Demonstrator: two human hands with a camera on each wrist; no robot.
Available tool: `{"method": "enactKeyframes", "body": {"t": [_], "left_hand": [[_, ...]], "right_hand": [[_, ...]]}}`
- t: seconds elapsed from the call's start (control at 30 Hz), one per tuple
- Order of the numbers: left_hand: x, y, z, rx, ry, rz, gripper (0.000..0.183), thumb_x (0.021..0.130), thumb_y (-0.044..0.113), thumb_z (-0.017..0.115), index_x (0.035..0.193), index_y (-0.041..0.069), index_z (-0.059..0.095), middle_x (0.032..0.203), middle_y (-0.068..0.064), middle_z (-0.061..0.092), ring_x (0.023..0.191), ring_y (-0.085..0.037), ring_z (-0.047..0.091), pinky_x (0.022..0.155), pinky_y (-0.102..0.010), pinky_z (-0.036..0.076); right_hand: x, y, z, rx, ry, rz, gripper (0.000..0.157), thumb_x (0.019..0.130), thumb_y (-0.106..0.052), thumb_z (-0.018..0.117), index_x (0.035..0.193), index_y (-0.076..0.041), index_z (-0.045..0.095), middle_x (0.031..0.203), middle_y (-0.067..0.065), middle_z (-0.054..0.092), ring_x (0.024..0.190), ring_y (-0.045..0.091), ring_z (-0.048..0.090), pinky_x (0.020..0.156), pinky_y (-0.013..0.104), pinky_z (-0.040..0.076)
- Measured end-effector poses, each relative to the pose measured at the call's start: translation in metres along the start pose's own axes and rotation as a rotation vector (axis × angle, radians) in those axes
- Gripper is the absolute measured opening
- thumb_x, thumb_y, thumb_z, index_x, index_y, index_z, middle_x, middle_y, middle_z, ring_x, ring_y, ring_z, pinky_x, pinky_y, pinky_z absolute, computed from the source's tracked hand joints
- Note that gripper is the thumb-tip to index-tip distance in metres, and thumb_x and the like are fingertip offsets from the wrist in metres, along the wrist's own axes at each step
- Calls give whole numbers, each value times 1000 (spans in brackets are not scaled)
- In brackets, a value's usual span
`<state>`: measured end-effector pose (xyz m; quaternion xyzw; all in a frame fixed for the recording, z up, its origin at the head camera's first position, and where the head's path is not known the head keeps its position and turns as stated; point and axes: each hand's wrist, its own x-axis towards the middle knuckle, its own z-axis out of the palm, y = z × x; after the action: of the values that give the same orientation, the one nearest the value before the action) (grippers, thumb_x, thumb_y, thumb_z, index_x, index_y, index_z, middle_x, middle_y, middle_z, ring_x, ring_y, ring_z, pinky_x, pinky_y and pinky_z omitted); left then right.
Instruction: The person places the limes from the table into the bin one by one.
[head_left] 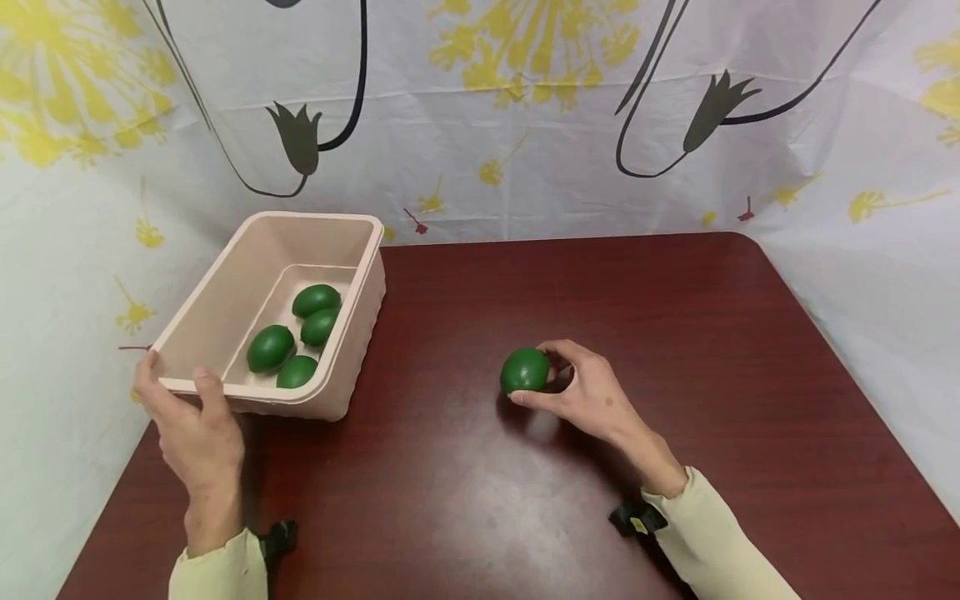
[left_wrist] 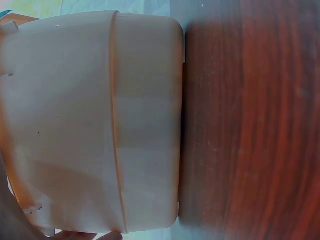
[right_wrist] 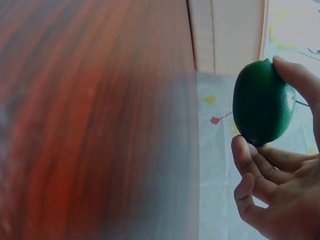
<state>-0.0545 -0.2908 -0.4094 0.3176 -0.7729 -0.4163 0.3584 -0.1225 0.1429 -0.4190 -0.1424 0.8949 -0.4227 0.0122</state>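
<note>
My right hand (head_left: pixel 600 400) pinches a green lime (head_left: pixel 525 370) between thumb and fingers, over the middle of the table. The right wrist view has this lime (right_wrist: pixel 262 102) held end to end, raised off the tabletop, with a small nub at one tip. At the left, my left hand (head_left: pixel 198 437) grips the near left corner of a beige plastic bin (head_left: pixel 356 342), its thumb over the rim. Several more limes (head_left: pixel 271 348) lie on the bin's floor, towards its right side. The bin's outer wall (left_wrist: pixel 60 110) fills much of the left wrist view.
A dark red-brown wooden table (head_left: pixel 465 483) lies under everything, its far right corner rounded. Behind it and along both sides hangs a white cloth (head_left: pixel 555 183) with yellow and grey flower prints. Black wrist straps (head_left: pixel 637 517) show at both sleeves.
</note>
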Motion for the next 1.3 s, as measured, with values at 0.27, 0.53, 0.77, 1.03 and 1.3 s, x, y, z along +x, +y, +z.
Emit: {"method": "enactKeyframes", "body": {"t": [0.27,0.53,0.77,1.03,1.3], "left_hand": [[1,0,0,-3,4,0,64,96,49,47,158,38,33,161,0,42,131,-54,49,104,-71,29],[-1,1,0,-3,2,0,64,96,49,47,158,38,33,162,-1,42,130,-55,49,104,-71,30],[-1,1,1,-3,-1,-4,64,96,49,47,158,39,33,162,-1,43,131,-55,49,104,-70,29],[-1,2,2,-11,-4,-1,63,96,49,47,157,41,33,163,3,42,133,-53,49,105,-69,30],[0,1,0,-3,-1,1,63,96,49,47,157,41,33,162,2,42,133,-50,49,105,-69,30]], "right_hand": [[5,-3,3,2,53,15,63,72,-47,93,122,-21,67,95,-1,70,87,15,66,74,32,53],[10,-8,8,86,96,78,70,74,-46,91,131,-18,62,107,3,71,92,18,67,79,36,52],[13,-12,11,155,128,92,76,75,-40,92,139,-19,58,108,5,70,87,19,66,78,31,53],[16,-17,15,233,132,98,80,76,-31,92,143,-16,52,106,9,72,85,19,68,78,27,54],[17,-22,23,276,92,94,80,77,-28,92,144,-16,51,111,10,70,86,19,67,77,26,55]]}}
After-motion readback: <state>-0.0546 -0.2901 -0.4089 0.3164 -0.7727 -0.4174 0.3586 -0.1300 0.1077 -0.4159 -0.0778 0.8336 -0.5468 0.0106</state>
